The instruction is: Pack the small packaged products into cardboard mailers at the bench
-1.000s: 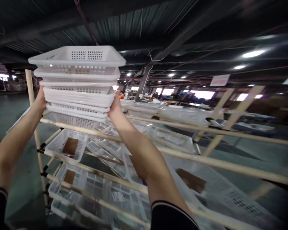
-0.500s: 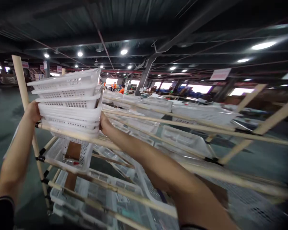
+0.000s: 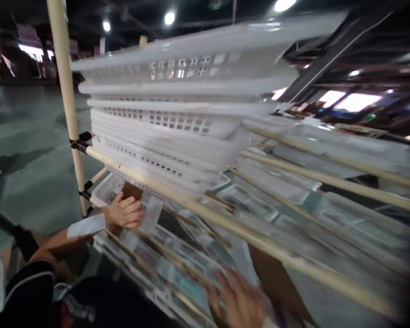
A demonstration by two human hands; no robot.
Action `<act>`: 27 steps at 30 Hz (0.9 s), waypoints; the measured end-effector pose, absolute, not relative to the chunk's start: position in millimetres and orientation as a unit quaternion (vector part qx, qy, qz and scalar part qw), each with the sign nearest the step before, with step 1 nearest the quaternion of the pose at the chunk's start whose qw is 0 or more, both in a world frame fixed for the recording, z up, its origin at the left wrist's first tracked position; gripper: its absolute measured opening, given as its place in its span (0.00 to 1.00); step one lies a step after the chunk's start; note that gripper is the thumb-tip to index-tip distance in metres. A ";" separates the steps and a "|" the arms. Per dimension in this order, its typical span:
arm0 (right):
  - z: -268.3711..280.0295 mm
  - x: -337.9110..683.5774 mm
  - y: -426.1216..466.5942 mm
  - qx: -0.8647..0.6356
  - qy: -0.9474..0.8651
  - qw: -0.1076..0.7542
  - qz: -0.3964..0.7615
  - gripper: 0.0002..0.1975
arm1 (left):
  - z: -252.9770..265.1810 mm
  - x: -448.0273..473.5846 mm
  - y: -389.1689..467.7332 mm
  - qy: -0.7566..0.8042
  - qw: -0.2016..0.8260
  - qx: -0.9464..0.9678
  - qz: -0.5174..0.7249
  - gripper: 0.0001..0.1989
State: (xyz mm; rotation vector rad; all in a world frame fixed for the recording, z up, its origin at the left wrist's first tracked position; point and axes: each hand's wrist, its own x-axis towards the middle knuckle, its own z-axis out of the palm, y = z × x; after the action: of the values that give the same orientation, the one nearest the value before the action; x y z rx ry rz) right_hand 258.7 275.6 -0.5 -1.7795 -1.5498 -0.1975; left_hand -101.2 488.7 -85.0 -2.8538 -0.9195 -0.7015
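A tall stack of white plastic baskets (image 3: pixel 171 118) with perforated sides rests on the top level of the rack, and neither hand touches it. Below it, my left hand (image 3: pixel 126 212) is open, fingers extended, in front of a white perforated basket (image 3: pixel 152 212) on the lower level. A brown cardboard piece (image 3: pixel 132 191) shows inside that basket, partly behind my fingers. My right hand (image 3: pixel 237 298) is at the lower middle, blurred by motion, its fingers apart and nothing seen in it. A white patch (image 3: pixel 86 226) is on my left forearm.
The rack has cream-coloured tubes (image 3: pixel 205 207) with black joints (image 3: pixel 79 142) and an upright post (image 3: pixel 63 68) at the left. Clear plastic bins (image 3: pixel 187 284) sit on lower levels. More white baskets (image 3: pixel 362 141) stand to the right. Grey-green floor (image 3: pixel 23 132) lies left.
Both hands have let go of the basket stack and dropped below it, opening. The view has moved closer, so the stack appears much larger.
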 end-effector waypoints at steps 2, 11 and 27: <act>-46.8 249.0 267.4 -0.712 -0.603 0.313 -0.178 0.14 | -102.4 -89.2 467.5 -0.251 0.015 -0.944 -0.215 0.24; -66.4 234.5 280.2 -0.824 -0.537 0.148 -0.104 0.25 | -89.8 -103.2 475.6 -0.284 -0.061 -0.936 -0.197 0.24; -83.9 234.6 306.7 -0.779 -0.576 0.242 -0.051 0.26 | -60.6 -58.2 527.9 -0.430 -0.079 -0.891 -0.123 0.26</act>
State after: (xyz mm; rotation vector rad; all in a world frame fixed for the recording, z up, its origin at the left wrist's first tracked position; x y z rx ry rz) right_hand 234.6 306.7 -83.9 -2.1300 -1.5749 -0.1384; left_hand -58.2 527.9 -60.6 -2.9485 -1.4241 -0.4075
